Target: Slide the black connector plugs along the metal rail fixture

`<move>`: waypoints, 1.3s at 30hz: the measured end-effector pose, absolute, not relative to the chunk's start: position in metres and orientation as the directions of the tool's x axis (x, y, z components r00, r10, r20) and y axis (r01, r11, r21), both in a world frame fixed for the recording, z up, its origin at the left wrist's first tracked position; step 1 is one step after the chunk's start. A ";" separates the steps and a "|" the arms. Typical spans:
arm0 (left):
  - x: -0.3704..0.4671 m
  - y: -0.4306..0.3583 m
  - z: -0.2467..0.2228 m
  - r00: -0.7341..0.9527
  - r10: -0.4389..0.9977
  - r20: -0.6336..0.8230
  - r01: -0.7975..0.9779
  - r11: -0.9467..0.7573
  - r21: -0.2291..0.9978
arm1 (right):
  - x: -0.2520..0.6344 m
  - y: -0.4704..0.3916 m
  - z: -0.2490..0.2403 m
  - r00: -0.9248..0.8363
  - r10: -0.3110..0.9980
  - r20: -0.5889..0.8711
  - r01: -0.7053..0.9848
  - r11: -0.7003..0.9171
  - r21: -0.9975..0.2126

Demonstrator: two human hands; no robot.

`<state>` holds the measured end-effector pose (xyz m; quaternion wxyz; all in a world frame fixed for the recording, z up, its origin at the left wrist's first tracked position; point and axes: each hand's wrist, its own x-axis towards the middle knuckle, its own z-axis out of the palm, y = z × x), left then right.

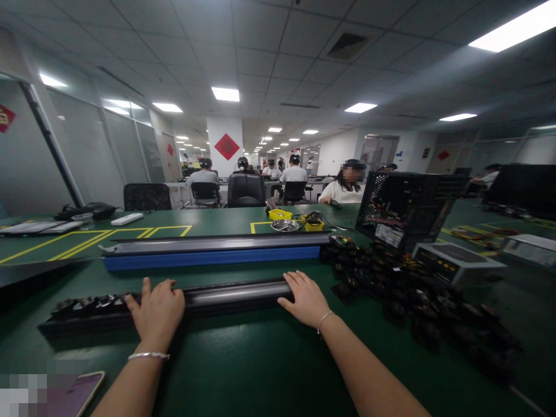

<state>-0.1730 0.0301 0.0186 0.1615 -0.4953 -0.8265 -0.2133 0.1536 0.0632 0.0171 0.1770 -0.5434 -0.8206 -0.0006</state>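
Observation:
A long black channel-like rail (234,294) lies across the green table before me. Small dark parts with shiny bits (93,304) sit in a row along its left stretch. My left hand (157,307) grips the rail near its middle, fingers over the top and thumb toward the row of parts. At the rail's right end, my right hand (304,298) is closed over it, with the thumb on the near side. Behind it and parallel lies another long dark rail with a grey inside (217,244), resting on a blue strip (212,258).
On the right spreads a heap of small black parts (408,295), beside a power supply (458,263) and an open computer case (403,208). Yellow trays (280,215) and a metal dish (284,225) stand behind the rails. A phone (82,394) lies front left. A co-worker (343,188) sits opposite.

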 end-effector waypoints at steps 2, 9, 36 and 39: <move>-0.172 0.030 0.019 -0.446 0.753 0.483 0.893 0.413 0.181 | 0.153 0.063 0.017 -0.347 0.896 0.279 0.893 0.406 -0.193; -0.166 0.030 0.021 -0.392 0.775 0.496 0.917 0.370 0.148 | 0.153 0.063 0.017 -0.339 0.900 0.275 0.895 0.398 -0.202; -0.159 0.036 0.022 -0.419 0.836 0.354 0.896 0.316 0.314 | 0.155 0.070 0.010 -0.373 0.878 0.298 0.888 0.432 -0.161; -0.156 0.035 0.023 -0.413 0.842 0.348 0.898 0.312 0.312 | 0.155 0.070 0.011 -0.371 0.882 0.292 0.889 0.427 -0.162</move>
